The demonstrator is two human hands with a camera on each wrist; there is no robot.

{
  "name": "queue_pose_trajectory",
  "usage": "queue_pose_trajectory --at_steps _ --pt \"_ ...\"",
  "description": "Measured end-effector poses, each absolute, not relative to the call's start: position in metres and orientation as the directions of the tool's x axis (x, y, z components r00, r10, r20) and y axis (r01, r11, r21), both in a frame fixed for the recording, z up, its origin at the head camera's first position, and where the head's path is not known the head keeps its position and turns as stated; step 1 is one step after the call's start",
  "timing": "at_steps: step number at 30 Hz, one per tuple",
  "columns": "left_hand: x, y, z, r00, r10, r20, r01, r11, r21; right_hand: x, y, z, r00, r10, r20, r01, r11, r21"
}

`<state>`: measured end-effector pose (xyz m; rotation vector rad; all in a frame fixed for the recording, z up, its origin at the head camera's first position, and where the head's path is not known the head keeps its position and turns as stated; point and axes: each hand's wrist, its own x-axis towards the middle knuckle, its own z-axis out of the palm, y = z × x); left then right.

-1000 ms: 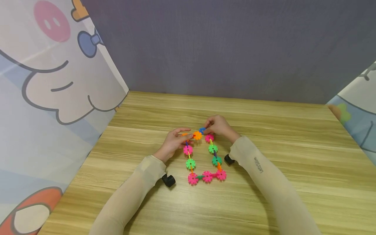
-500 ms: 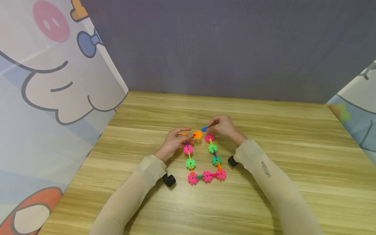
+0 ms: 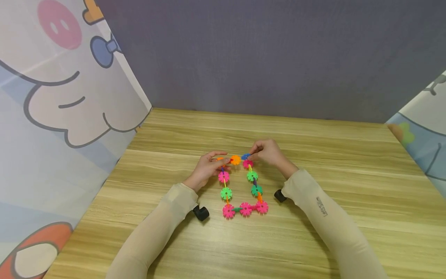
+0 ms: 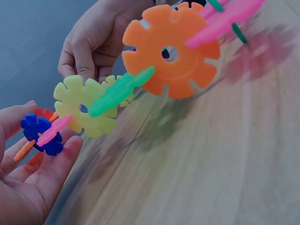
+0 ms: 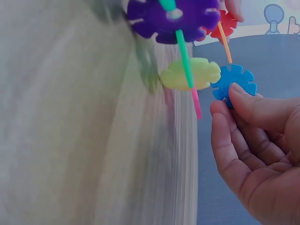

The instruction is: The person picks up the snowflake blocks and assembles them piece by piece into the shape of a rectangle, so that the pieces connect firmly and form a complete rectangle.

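Observation:
Notched plastic snowflake discs, slotted into one another, form a loose rectangular chain; a green disc (image 3: 226,193) is on its left side and a pink disc (image 3: 245,209) on its near side. At the far left corner, my left hand (image 3: 206,170) holds the chain between thumb and fingers, round a dark blue disc (image 4: 42,133). An orange disc (image 3: 235,160) ends that side, beyond the thumb. My right hand (image 3: 267,153) pinches a light blue disc (image 5: 236,80) between thumb and forefinger. In the head view it overlaps the pink end disc (image 3: 247,164) of the chain's right side.
The wooden table (image 3: 313,162) runs back to a dark grey panel (image 3: 265,58). Cartoon-printed cloth (image 3: 87,112) hangs at the left side. Black wrist cameras (image 3: 201,213) jut from both sleeves close to the chain.
My right hand has drawn the light blue disc rightward from the orange disc, then lowered it toward the pink end disc. My left hand has stayed nearly still.

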<state>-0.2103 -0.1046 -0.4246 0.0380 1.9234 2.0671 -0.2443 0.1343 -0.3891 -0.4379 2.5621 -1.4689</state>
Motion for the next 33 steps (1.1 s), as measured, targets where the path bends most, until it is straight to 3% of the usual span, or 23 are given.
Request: queue_pose_trajectory --at_steps 23,33 --pt "-0.213 -0.102 -0.423 -0.95 0.241 -0.196 -0.204 -0.011 0.979 -0.238 0.129 -0.395 -0.95 -0.307 0.066 -0.211 0.471 -0.856" --pt "-0.214 -0.097 -0.424 -0.956 0.238 -0.173 -0.199 -0.09 0.976 -0.235 0.124 -0.397 -0.952 -0.286 0.109 -0.236 0.457 -0.857"
